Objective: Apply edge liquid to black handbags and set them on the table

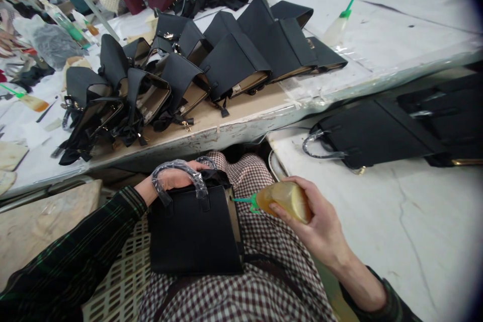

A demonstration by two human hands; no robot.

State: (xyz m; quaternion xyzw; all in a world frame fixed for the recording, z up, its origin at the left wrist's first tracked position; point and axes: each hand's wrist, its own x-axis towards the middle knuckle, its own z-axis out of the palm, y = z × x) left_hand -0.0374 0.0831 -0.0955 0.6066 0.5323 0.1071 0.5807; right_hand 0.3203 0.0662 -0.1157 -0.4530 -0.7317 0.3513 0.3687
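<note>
A black handbag (194,234) rests on my lap, its handles wrapped in clear plastic. My left hand (174,177) is curled over the bag's top by the handles, holding it steady. My right hand (315,221) is wrapped round a squeeze bottle (285,199) of amber glue. The bottle's green nozzle touches the bag's right edge.
Several black bag bodies (226,60) lie in a row on the worktable (245,126) ahead. A finished black handbag (362,136) lies on the white bench (415,226) at my right. Another green-tipped glue bottle (339,22) stands at the back, one more (32,102) far left.
</note>
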